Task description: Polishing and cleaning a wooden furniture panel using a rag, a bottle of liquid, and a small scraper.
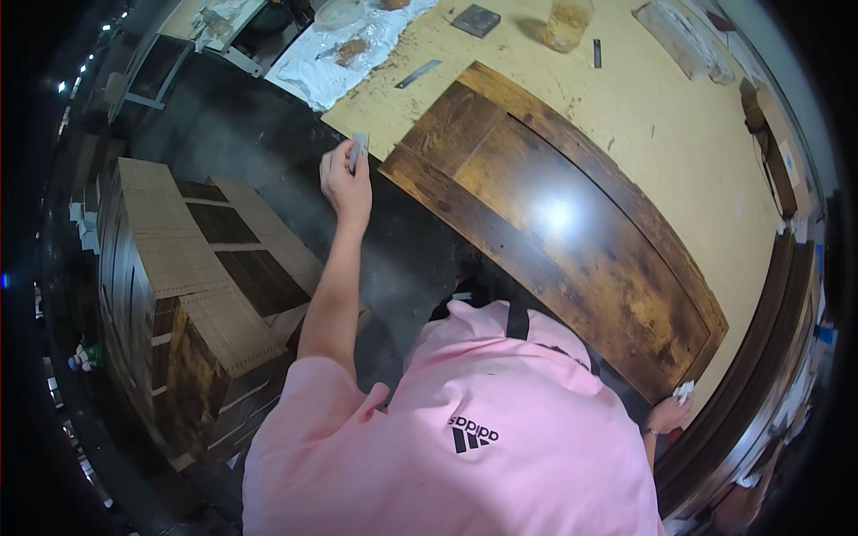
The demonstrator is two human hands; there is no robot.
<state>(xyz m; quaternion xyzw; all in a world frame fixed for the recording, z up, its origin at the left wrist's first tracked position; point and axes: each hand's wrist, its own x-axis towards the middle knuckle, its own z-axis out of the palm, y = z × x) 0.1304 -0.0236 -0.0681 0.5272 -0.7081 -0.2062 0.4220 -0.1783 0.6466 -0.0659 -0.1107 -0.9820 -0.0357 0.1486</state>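
A dark brown wooden panel (527, 223) with a framed, recessed middle lies on the pale yellow worktable (688, 179), its near edge close to my body. Beyond the panel's left corner, my left hand (344, 186) is raised, fingers closed around a small flat grey piece (359, 152) whose kind I cannot make out. At the panel's near right corner is my right hand (668, 415), closed on a crumpled white wipe (685, 392). Whether the wipe touches the wood I cannot tell.
A white plastic sheet (308, 67) with brown lumps covers the table's far left, near a metal strip (418, 73). Farther back are a grey block (475, 20) and a clear jar (568, 22). Stacked boards (179, 232) stand left; dark boards (760, 357) line the right.
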